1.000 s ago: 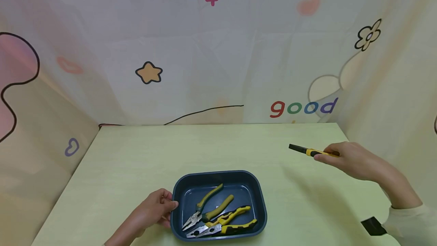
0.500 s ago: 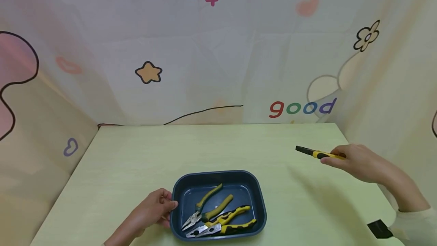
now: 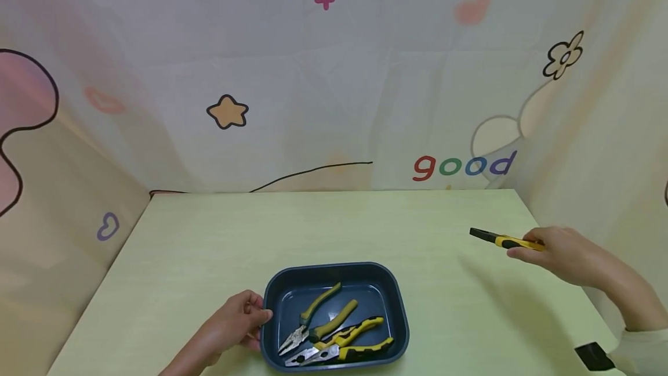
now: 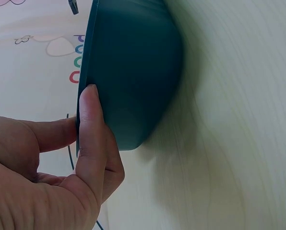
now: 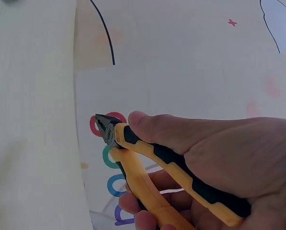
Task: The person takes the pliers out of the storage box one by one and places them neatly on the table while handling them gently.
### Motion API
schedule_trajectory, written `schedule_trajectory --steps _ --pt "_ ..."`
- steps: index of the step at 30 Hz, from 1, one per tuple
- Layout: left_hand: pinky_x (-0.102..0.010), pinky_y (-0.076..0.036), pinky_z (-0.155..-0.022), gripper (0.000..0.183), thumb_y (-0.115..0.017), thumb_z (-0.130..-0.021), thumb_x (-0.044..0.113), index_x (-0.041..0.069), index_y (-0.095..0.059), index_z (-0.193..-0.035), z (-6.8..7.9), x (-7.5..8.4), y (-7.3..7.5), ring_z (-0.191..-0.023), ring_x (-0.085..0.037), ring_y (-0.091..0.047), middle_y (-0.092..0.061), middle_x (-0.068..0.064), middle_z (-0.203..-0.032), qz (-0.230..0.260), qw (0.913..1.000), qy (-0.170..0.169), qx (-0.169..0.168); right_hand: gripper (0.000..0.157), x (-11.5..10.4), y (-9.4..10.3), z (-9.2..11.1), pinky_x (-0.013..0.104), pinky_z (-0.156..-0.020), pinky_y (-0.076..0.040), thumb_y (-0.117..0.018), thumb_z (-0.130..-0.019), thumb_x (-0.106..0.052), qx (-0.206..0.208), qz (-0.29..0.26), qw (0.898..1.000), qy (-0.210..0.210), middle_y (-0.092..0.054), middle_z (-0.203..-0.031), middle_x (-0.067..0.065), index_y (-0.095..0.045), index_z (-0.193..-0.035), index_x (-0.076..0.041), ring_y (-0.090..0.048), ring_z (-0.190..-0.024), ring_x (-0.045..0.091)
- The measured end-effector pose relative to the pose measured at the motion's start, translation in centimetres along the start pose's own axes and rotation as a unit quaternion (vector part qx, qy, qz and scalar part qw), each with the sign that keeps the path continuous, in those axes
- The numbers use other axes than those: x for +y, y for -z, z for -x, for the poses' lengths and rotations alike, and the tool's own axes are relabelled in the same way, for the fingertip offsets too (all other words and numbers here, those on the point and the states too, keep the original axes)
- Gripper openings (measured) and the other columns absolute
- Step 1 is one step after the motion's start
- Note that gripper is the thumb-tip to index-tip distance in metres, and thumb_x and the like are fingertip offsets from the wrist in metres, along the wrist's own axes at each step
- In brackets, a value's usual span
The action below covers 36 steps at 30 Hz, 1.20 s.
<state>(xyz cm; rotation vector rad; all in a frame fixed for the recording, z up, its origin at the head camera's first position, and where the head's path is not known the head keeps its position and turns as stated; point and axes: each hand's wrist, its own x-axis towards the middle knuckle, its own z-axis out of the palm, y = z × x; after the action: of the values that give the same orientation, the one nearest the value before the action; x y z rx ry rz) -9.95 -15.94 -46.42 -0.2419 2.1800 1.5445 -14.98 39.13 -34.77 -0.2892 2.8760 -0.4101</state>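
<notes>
My left hand (image 3: 235, 322) pinches the left rim of a dark blue tray (image 3: 334, 267) in the head view, its thumb at the inner side and fingers outside. The left wrist view shows the fingers (image 4: 91, 129) against the tray's outer wall (image 4: 133, 72). Inside the tray lie pliers with olive-green handles (image 3: 334, 319) and pliers with yellow-and-black handles (image 3: 365, 350). Off to the right, my right hand (image 3: 566, 254) grips another pair of yellow-and-black pliers (image 5: 148, 177) by the handles, held above the table, with the dark nose pointing left.
The pale green table (image 3: 209, 237) is enclosed by printed cloth walls (image 3: 292, 74) at the back and sides. A black patch (image 3: 595, 357) shows at the right sleeve (image 3: 644, 353).
My right hand has moved to the right and slightly nearer, carrying the pliers with it. The left hand and the tray have stayed in place.
</notes>
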Motion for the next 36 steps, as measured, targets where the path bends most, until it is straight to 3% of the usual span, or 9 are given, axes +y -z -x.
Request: schedule_trajectory --steps 7,15,22,29,36 --pt "-0.03 -0.058 -0.055 0.014 -0.064 -0.101 0.004 -0.002 -0.052 -0.106 -0.1 0.1 -0.1 -0.064 -0.019 -0.059 -0.059 -0.012 -0.083 -0.001 1.0 0.003 0.004 0.054 1.2 0.1 -0.2 0.033 -0.06 -0.041 -0.067 -0.101 -0.039 -0.005 0.018 1.0 -0.013 -0.062 -0.088 0.006 -0.063 -0.112 0.013 -0.05 -0.072 0.02" --pt "-0.03 -0.058 -0.055 0.014 -0.064 -0.101 0.004 -0.001 -0.052 -0.107 0.0 0.0 -0.1 -0.064 -0.019 -0.06 -0.06 -0.012 -0.084 0.003 1.0 0.005 0.002 0.053 2.4 -0.3 -0.6 0.033 -0.059 -0.04 -0.068 -0.1 -0.038 -0.011 0.024 0.999 -0.021 -0.06 -0.084 0.007 -0.063 -0.11 0.013 -0.05 -0.071 0.021" --pt "-0.029 -0.058 -0.055 0.015 -0.065 -0.101 0.006 -0.001 -0.053 -0.107 -0.1 -0.1 -0.2 -0.063 -0.02 -0.06 -0.06 -0.012 -0.083 -0.003 0.9999 0.01 0.007 0.063 3.3 -0.5 -1.2 0.035 -0.057 -0.043 -0.066 -0.101 -0.041 -0.007 0.038 0.999 -0.036 -0.063 -0.088 0.014 -0.058 -0.117 0.019 -0.053 -0.073 0.024" --pt "-0.029 -0.057 -0.055 0.015 -0.065 -0.101 0.006 -0.001 -0.052 -0.107 -0.1 -0.1 -0.1 -0.063 -0.02 -0.06 -0.06 -0.012 -0.083 -0.001 0.9999 0.011 0.007 0.064 4.0 -1.0 -1.7 0.036 -0.055 -0.042 -0.064 -0.101 -0.046 0.015 0.042 0.998 -0.047 -0.061 -0.085 0.01 -0.058 -0.116 0.017 -0.054 -0.073 0.026" --pt "-0.029 -0.057 -0.055 0.015 -0.065 -0.101 0.006 0.0 -0.053 -0.107 -0.1 0.0 -0.1 -0.063 -0.02 -0.06 -0.06 -0.012 -0.083 -0.002 0.9997 0.019 0.013 0.055 4.7 -1.9 -2.7 0.036 -0.056 -0.038 -0.064 -0.101 -0.045 0.029 0.049 0.998 -0.041 -0.051 -0.077 0.005 -0.062 -0.106 0.01 -0.051 -0.071 0.025"
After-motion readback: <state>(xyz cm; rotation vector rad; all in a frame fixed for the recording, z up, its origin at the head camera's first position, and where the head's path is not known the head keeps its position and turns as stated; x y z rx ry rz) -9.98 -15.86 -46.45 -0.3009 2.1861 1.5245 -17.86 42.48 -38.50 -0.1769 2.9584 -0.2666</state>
